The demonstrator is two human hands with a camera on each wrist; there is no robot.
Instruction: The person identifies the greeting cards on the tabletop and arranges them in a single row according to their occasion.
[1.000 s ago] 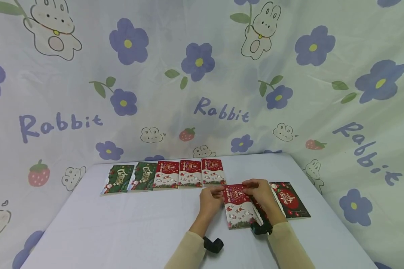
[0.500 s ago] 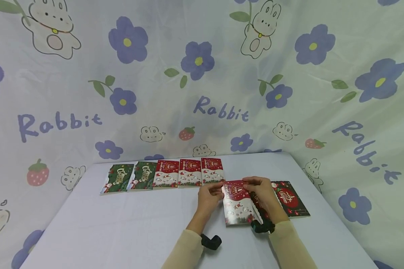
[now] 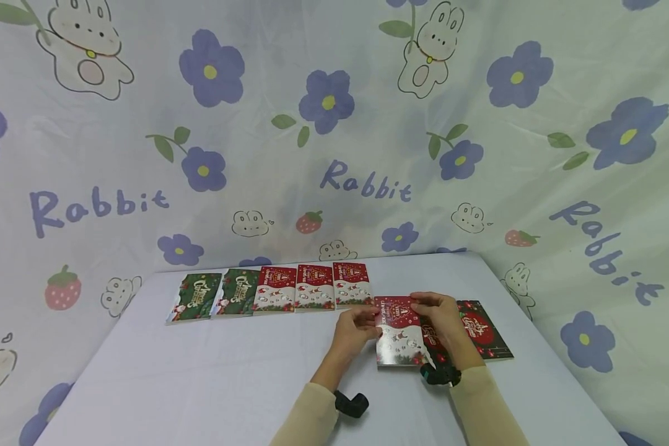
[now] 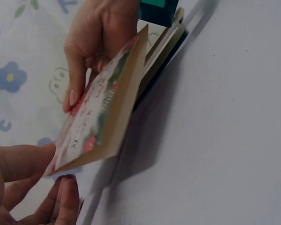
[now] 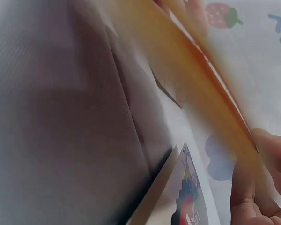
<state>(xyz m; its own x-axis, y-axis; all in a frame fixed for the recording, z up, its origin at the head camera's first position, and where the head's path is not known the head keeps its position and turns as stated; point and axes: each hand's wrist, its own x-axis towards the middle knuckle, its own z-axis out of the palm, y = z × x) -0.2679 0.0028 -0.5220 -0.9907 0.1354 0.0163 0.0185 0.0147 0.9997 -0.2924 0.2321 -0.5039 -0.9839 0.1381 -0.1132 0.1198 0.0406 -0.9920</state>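
A red-and-white Christmas card (image 3: 399, 344) is held between both hands, tilted above the table in the left wrist view. My left hand (image 3: 354, 331) pinches one corner, thumb on the front and fingers beneath (image 4: 68, 197). The right hand (image 3: 443, 319) grips the upper right corner, and its thumb and fingers show at the edge of the blurred card (image 5: 210, 79) in the right wrist view. Partly hidden by the right hand and wrist lies a dark red card (image 3: 432, 341). Just right of it is a black-and-red Christmas card (image 3: 482, 328).
Along the back of the white table (image 3: 228, 378) runs a row of cards: two green cards (image 3: 197, 296) on the left, then three red-and-white cards (image 3: 314, 287). A rabbit-and-flower cloth (image 3: 290, 148) hangs behind and beside the table.
The red-and-white card has moved slightly away from the person and to the right, both hands going with it. The row at the back stays put.
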